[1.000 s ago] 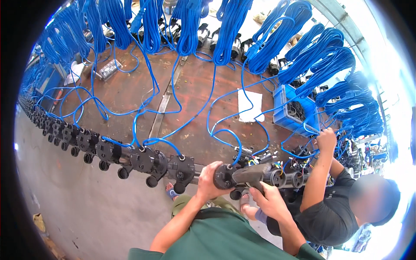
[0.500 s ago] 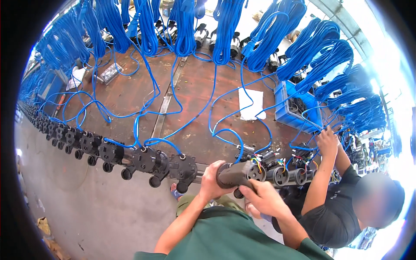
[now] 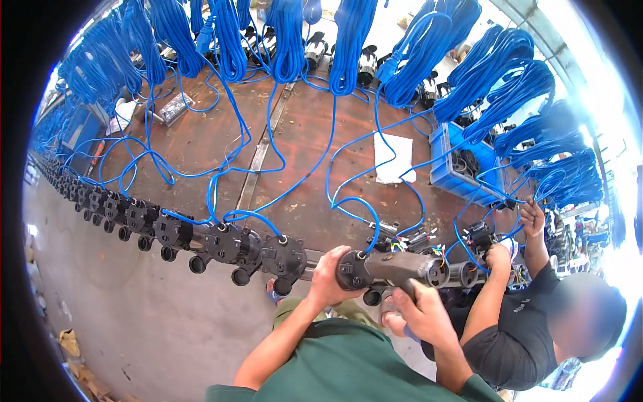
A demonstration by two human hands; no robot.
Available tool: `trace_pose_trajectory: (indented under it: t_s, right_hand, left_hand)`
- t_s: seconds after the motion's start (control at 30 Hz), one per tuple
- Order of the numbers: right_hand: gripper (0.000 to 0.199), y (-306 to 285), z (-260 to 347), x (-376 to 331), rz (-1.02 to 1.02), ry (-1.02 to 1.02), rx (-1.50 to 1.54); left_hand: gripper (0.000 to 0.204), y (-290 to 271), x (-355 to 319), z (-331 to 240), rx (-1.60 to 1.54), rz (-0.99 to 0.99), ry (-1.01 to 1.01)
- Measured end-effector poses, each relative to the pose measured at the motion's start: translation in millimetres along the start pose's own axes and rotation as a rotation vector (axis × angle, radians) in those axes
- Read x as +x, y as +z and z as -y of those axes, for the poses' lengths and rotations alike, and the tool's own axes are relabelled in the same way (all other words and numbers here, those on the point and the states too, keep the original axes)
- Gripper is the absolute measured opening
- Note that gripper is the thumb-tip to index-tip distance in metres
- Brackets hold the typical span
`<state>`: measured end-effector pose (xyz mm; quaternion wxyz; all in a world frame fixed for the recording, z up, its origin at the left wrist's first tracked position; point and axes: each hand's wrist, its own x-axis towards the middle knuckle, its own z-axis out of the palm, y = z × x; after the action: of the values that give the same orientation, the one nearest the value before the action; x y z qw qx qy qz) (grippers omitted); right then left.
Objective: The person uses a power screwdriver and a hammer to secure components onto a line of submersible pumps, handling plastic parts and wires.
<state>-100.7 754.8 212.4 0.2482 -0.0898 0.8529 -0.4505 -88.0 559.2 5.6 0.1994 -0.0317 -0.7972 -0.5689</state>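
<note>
My left hand (image 3: 328, 278) is closed on the side of a round black housing (image 3: 353, 269) at the table's front edge. A blue cable (image 3: 372, 231) runs out of the top of this housing. In my right hand (image 3: 425, 311) is a dark power drill (image 3: 402, 266), gripped by its handle, its body lying just right of the housing. Whether its tip touches the housing I cannot tell. Beyond the drill, open metal cylinders (image 3: 462, 275) with coloured wires line the edge. To the left runs a row of similar black housings (image 3: 281, 258).
Coiled blue cables (image 3: 351, 53) hang along the far side. On the brown table (image 3: 301, 147) lie loose cables, a white sheet (image 3: 394, 159) and a blue crate (image 3: 462, 184) of dark parts. At the right a co-worker (image 3: 516, 321) handles a black part (image 3: 480, 234) and cable.
My right hand has drawn the power drill to the right, uncovering the round housing in my left hand. The co-worker's hands have moved apart, one now lower at a black part.
</note>
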Motion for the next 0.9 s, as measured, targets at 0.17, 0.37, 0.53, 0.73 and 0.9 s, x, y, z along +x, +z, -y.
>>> trace_pose_trajectory:
  t_s: [0.17, 0.37, 0.53, 0.73, 0.9]
  right_hand:
    - [0.033, 34, 3, 23, -0.015, -0.263, -0.458]
    - [0.048, 19, -16, 33, 0.175, 0.029, -0.252]
    - [0.026, -20, 18, -6, 0.002, -0.036, -0.022]
    - [0.034, 8, -62, 13, -0.008, 0.229, -0.435]
    - [0.031, -14, -75, -7, 0.003, 0.192, 0.251]
  left_hand:
    - [0.102, 8, -6, 23, 0.052, 0.037, 0.072]
    - [0.101, 7, -8, 5, -0.015, 0.004, 0.015]
    - [0.100, 9, -4, 4, 0.012, -0.024, 0.010]
    - [0.101, 8, 1, -1, 0.001, 0.018, 0.024]
    - [0.121, 12, -7, 5, -0.025, 0.021, 0.011]
